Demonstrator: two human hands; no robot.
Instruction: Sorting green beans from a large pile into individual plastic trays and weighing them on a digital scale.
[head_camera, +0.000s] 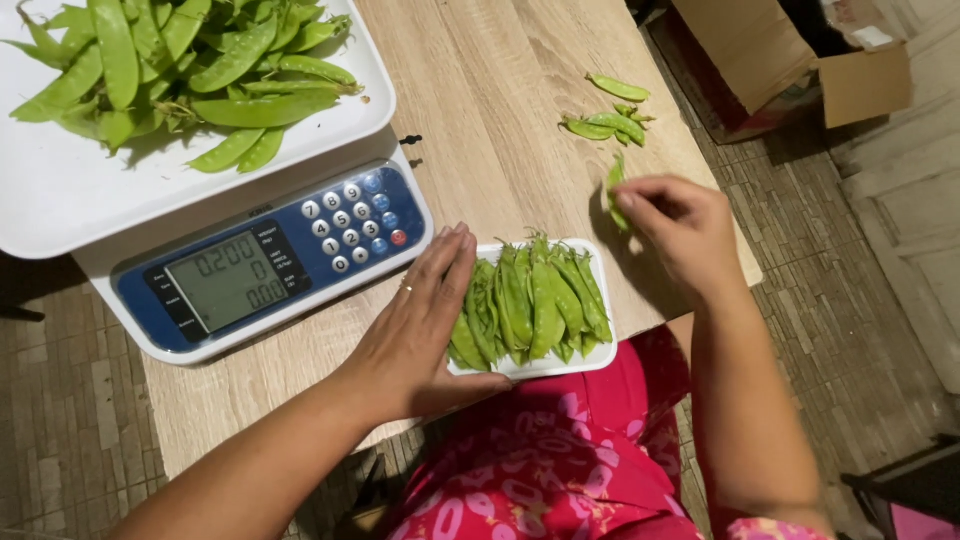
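Flat green snow pea pod (615, 192) pinched in right hand (680, 232) above pale wooden worktop (500, 90); left hand (420, 325), fingers flat and together, steadies white foam tray (600, 352). Best laid parallel with packed pods.

A counter (520, 90) of pale wood-grain board fills the middle of the frame, running from the top edge down toward the lower left; its surface is light oak in colour with fine darker streaks. Around it lies a floor (800, 290) of small brownish bricks or tiles set in a woven pattern, seen at the right and again at the lower left. In the upper right corner an open cardboard box (800, 60) stands on the floor, its flaps spread. Beside it, along the right edge, runs a pale panelled surface (920, 200), perhaps a door. The light is warm and even, with soft shadows.
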